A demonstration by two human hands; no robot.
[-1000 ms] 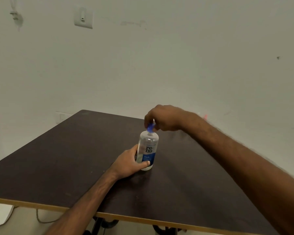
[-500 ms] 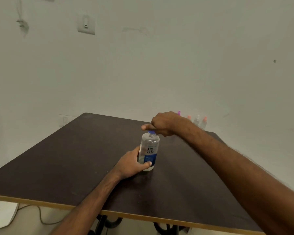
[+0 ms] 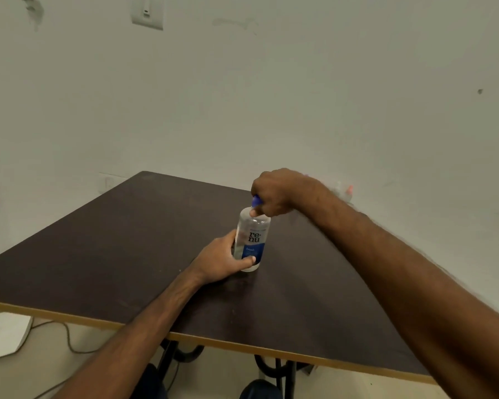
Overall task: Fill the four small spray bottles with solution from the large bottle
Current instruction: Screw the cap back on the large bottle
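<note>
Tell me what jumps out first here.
The clear large bottle stands upright near the middle of the dark table, the left hand holding its lower body. The right hand grips its blue cap from above. Behind that wrist, small spray bottles show blurred.

The blue cap (image 3: 256,201) is mostly covered by the right hand (image 3: 274,194). Behind that forearm (image 3: 357,234) the small spray bottles (image 3: 339,188) are a blur (one orange top (image 3: 349,189) shows), their number untellable. Fine print on the large bottle (image 3: 252,240) is unreadable.
</note>
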